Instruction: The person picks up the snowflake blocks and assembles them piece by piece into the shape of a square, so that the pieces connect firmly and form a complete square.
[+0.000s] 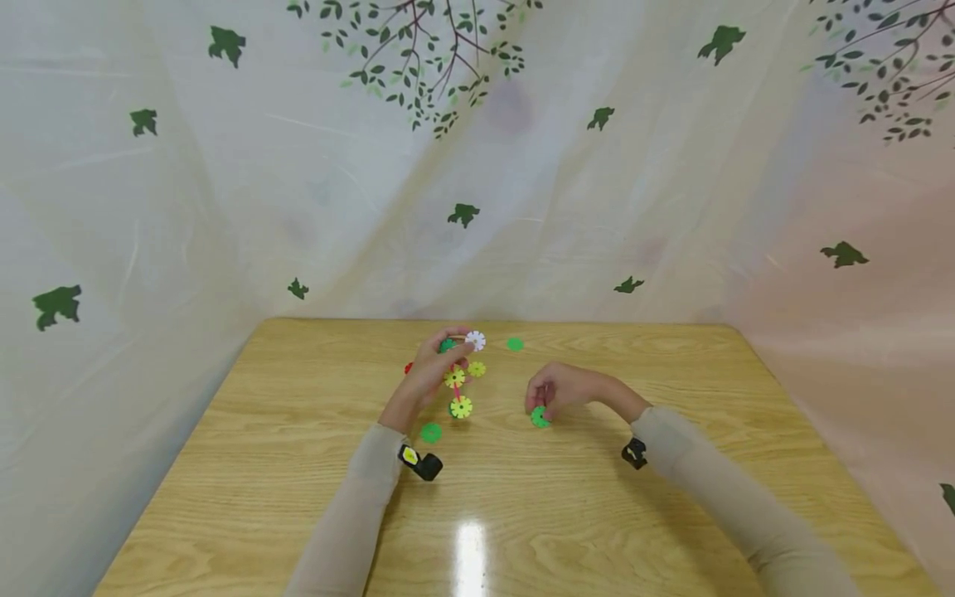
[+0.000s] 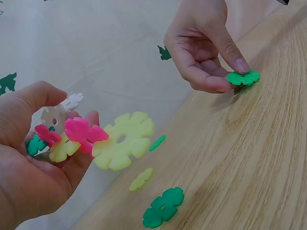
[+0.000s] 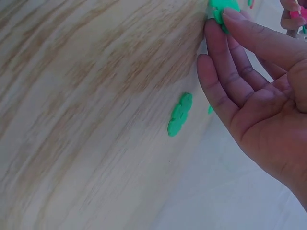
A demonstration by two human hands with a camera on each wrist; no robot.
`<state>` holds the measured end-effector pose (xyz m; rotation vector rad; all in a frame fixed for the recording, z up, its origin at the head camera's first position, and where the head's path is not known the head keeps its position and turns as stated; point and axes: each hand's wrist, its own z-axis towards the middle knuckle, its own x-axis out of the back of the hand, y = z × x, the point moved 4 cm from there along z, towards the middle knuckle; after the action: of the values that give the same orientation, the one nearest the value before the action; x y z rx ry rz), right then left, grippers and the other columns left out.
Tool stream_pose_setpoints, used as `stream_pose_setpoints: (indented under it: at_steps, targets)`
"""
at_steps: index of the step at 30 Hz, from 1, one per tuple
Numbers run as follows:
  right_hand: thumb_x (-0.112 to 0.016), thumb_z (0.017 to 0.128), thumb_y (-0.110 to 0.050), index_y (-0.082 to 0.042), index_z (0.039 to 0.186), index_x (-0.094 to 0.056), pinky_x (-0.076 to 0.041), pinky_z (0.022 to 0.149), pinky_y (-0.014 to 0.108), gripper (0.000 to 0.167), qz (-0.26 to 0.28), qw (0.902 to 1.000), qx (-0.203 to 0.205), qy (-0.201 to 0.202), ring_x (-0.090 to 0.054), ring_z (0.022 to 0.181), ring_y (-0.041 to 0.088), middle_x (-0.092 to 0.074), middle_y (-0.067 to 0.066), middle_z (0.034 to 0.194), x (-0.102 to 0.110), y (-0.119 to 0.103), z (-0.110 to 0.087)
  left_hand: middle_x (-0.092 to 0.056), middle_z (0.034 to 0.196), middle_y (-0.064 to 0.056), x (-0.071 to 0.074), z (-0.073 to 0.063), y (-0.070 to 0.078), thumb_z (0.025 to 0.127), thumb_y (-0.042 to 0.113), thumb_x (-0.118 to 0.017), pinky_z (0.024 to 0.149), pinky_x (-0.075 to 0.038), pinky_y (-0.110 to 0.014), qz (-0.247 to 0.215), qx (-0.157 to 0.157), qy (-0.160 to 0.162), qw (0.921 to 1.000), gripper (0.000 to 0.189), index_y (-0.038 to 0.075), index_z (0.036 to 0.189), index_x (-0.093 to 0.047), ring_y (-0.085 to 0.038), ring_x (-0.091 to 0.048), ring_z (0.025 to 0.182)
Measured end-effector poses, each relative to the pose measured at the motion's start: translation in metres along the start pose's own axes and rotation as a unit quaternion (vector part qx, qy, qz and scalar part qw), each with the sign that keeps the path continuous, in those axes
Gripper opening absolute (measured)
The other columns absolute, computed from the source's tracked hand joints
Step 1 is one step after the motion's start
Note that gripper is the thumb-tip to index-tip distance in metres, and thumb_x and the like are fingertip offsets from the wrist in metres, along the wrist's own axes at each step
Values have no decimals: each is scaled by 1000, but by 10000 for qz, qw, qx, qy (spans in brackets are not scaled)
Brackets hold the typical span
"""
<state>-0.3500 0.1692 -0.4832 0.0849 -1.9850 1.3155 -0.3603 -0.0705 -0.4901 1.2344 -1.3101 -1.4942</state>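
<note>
My left hand (image 1: 427,366) grips a joined cluster of flower-shaped plastic discs: a white disc (image 1: 475,341), a pink disc (image 2: 81,130), a large-looking yellow disc (image 2: 136,129) and some green. Thumb and fingers curl round the white end, and the yellow end sticks out toward the right. Across from it, my right hand (image 1: 567,386) pinches a single green disc (image 1: 540,417) between thumb and fingertips, low over the table. The left wrist view shows this green disc lying flat in the pinch, apart from the cluster.
Loose on the wooden table (image 1: 567,522) lie a green disc (image 1: 431,433) near the left wrist, a yellow disc (image 1: 477,369) beside the cluster and another green disc (image 1: 515,344) farther back. A patterned cloth (image 1: 537,249) hangs behind the table's far edge.
</note>
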Motion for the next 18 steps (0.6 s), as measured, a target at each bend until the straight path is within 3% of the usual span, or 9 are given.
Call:
stream_pose_setpoints:
  at_steps: [9, 18]
  targets:
    - [-75, 84, 5, 2, 104, -74, -54, 77, 26, 19, 223, 9992, -210, 237, -62, 85, 15, -73, 14, 96, 4, 2, 7, -63, 103, 1, 2, 0, 1, 97, 7, -68, 63, -53, -23, 167, -299, 201, 9992, 36, 0, 131, -59, -11, -59, 72]
    - [-78, 86, 0, -1, 105, -74, -57, 78, 28, 20, 372, 9950, -80, 924, -65, 88, 15, -75, 11, 100, 15, -4, 17, -68, 92, 6, 5, 1, 0, 93, 9, -72, 60, -57, -28, 90, -449, 289, 9985, 26, 11, 119, -67, -10, -59, 67]
